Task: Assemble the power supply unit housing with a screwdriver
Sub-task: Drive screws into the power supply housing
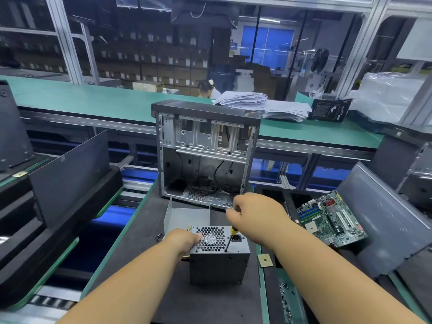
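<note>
While both hands grip, left [187, 238] steadies the dark vented housing [218, 253], right [253, 213] the screwdriver [230, 239].

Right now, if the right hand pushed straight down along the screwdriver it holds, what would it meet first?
The right hand grips a screwdriver whose tip sits at the power supply unit, near its top front edge. That housing comes first, probably at a screw, though none is visible.

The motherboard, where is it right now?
In the head view, the motherboard lies right of the power supply, beyond the right hand.
</note>
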Motion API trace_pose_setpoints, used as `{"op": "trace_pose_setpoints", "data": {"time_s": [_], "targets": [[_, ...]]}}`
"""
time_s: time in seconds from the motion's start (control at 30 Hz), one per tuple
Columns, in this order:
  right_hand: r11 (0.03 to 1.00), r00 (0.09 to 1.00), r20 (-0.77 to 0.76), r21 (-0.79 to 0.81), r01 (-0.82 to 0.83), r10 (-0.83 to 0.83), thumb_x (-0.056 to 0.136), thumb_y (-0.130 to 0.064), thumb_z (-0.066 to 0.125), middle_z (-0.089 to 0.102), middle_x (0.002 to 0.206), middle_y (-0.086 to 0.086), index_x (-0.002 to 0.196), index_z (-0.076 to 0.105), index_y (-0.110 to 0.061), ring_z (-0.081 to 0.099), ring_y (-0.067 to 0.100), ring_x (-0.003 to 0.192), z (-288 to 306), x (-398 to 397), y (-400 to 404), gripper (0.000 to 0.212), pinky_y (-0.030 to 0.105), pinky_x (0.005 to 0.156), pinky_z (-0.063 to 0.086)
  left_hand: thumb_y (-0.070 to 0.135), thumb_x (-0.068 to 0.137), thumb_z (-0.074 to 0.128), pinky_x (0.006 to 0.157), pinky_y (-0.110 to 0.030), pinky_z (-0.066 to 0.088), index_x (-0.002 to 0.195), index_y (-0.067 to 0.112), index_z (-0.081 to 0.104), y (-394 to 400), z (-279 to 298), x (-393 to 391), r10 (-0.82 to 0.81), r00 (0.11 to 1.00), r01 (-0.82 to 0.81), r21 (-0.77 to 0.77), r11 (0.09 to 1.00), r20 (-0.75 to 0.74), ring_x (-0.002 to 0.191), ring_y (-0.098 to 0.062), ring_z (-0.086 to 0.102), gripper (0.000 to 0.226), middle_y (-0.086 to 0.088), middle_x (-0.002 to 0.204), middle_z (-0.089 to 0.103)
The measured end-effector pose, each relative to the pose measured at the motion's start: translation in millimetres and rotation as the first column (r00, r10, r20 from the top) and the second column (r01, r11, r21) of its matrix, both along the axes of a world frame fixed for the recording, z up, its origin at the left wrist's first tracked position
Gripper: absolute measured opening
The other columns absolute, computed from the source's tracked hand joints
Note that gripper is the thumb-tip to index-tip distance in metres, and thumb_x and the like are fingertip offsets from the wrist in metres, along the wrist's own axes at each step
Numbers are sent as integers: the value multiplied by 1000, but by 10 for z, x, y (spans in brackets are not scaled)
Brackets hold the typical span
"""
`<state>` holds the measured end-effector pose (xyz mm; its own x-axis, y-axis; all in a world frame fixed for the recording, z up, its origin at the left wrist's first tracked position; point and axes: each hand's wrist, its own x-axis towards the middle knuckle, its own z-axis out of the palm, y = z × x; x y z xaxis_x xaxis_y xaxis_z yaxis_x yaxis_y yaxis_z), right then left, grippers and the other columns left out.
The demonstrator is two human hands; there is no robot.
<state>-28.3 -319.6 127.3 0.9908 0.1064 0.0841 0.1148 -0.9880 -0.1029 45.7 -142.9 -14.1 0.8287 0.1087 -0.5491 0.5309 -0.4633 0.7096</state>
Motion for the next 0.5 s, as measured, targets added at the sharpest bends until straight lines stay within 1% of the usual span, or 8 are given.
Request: {"op": "trace_pose_setpoints", "data": {"time_s": [0.07,0.13,0.2,0.23,0.3,0.33,0.43,0.5], "targets": [[995,997,-31,73,-73,75,93,-34,43,56,101,-1,109,59,-22,54,20,90,29,-17,-7,26,34,70,47,41,85,71,79,-32,46,100,1,62,2,17,-18,-3,1000,3,5,1000,4,92,-28,61,44,-13,102,65],[990,994,-15,98,-104,106,97,-33,46,60,97,-4,126,52,-25,57,20,89,34,-25,-7,31,36,72,50,39,85,72,79,-32,46,100,1,62,-2,33,-34,5,1000,-4,-15,1000,15,90,-27,60,42,-13,101,64],[996,996,35,23,-86,85,100,-43,45,55,76,-8,124,50,-28,55,19,77,7,-24,8,29,32,59,43,38,87,71,79,-32,44,103,1,60,-4,31,-32,14,1000,-14,-23,1000,13,91,-27,59,42,-12,101,61],[998,996,60,-41,-57,59,100,-48,43,52,71,-8,116,53,-27,54,19,74,-6,-15,9,28,31,55,39,38,87,70,82,-33,44,104,2,59,-2,33,-37,17,1000,-17,-24,1000,10,94,-28,58,41,-12,103,60],[994,997,81,-111,-9,18,101,-52,35,52,70,-6,94,53,-23,54,20,71,-32,-4,3,35,30,53,35,37,86,71,90,-35,47,107,-1,61,0,28,-44,27,1000,-26,-41,999,4,102,-30,60,44,-13,108,63],[996,997,75,-89,-10,17,101,-50,34,53,72,-5,90,52,-22,54,21,71,-42,-1,2,34,30,53,35,35,86,72,94,-37,49,106,-3,62,3,26,-49,33,999,-33,-62,998,3,104,-32,62,44,-14,109,65],[994,997,17,76,-74,73,95,-32,39,58,93,-2,107,54,-22,55,22,85,-19,-10,0,22,34,65,47,32,85,72,97,-42,50,102,-2,66,9,17,-57,36,999,-34,-88,996,23,102,-33,66,38,-18,105,69],[990,994,34,92,-107,105,97,-32,43,60,88,-1,118,48,-23,56,22,80,-3,-10,0,23,37,65,50,32,86,72,97,-41,51,102,-2,66,12,3,-52,32,999,-29,-85,996,34,102,-33,66,38,-19,106,69]]}}
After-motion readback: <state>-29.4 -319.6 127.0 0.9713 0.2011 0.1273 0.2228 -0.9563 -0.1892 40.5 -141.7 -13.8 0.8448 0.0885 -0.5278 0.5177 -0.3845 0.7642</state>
